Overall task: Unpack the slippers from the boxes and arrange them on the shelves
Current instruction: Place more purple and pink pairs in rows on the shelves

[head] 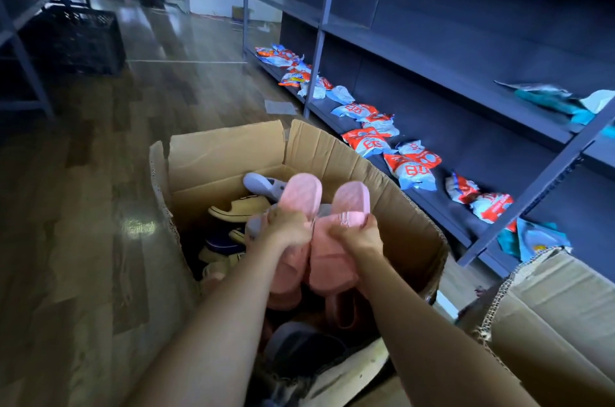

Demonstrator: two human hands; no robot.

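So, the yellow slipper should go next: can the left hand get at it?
Probably yes, once freed: the yellow slipper lies uncovered in the box, just left of the left hand, but that hand grips a pink slipper.

Dim bluish interior, daylight glare on floor point(139, 227), dark vignetted corners, wide-angle edge distortion

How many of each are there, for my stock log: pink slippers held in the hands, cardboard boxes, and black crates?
Pink slippers held over the box: 2
Cardboard boxes: 2
Black crates: 1
Total: 5
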